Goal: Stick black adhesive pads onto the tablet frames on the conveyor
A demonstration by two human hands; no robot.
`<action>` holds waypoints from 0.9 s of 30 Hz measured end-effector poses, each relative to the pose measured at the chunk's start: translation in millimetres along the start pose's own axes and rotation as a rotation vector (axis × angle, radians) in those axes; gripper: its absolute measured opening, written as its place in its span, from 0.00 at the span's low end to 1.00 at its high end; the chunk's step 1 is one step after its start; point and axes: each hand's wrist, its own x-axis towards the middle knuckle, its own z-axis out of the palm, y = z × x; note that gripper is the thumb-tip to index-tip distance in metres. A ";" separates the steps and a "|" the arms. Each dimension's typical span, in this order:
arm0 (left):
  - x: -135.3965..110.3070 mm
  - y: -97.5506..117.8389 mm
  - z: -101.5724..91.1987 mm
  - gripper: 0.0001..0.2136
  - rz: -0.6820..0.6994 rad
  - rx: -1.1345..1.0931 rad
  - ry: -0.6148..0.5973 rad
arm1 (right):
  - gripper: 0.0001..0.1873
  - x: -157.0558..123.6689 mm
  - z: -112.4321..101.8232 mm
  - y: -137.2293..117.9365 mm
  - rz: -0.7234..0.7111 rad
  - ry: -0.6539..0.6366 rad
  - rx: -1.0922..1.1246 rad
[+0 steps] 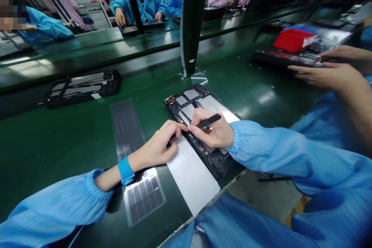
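Black tablet frame (188, 102): where is it lying?

At twelve o'clock on the green counter (58, 155), beneath both hands.

What are the hands doing?

The right hand (210, 130) is grasping a black pen-shaped tool (209, 121); the left hand (158, 148) is pressing its fingertips (181, 126) against the frame's edge, not gripping, beside a white strip (192, 174).

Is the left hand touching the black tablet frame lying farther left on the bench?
Apart. The head view shows green bench between the left hand and the black tablet frame.
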 end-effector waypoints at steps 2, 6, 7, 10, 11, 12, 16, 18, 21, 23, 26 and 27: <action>1.4 4.9 1.8 0.10 0.038 0.094 -0.015 | 0.08 -3.3 -0.4 -0.2 -0.029 0.028 0.015; 3.0 31.0 16.2 0.06 0.147 0.584 -0.168 | 0.08 7.9 -9.4 2.2 0.096 0.288 0.120; 3.6 37.6 18.0 0.07 0.171 0.691 -0.207 | 0.08 17.4 -11.3 3.2 0.149 0.308 0.132; 3.0 44.5 1.1 0.08 0.120 0.691 -0.246 | 0.07 57.3 -4.1 3.5 0.245 0.108 0.128; 0.6 41.0 -13.4 0.09 0.039 0.627 -0.218 | 0.07 71.2 4.3 2.7 0.268 0.001 0.128; -3.1 34.5 -31.3 0.09 -0.083 0.564 -0.162 | 0.06 83.9 15.4 1.9 0.303 -0.095 0.144; -25.3 -11.9 -107.6 0.08 -0.524 0.507 0.096 | 0.05 116.4 72.7 3.4 0.505 -0.300 0.335; -33.6 -36.5 -128.0 0.13 -0.618 0.292 0.043 | 0.06 123.3 95.6 8.4 0.515 -0.325 0.374; -36.5 -61.8 -128.7 0.17 -0.665 0.098 -0.074 | 0.06 126.3 111.6 18.3 0.426 -0.292 0.270; -33.5 -70.4 -119.7 0.16 -0.674 0.095 -0.108 | 0.06 124.9 112.7 24.0 0.359 -0.276 0.208; -29.1 -76.0 -110.4 0.16 -0.691 0.106 -0.113 | 0.06 121.2 110.3 29.2 0.333 -0.306 0.248; -28.6 -77.0 -109.5 0.16 -0.699 0.104 -0.114 | 0.06 120.3 110.0 30.2 0.353 -0.305 0.281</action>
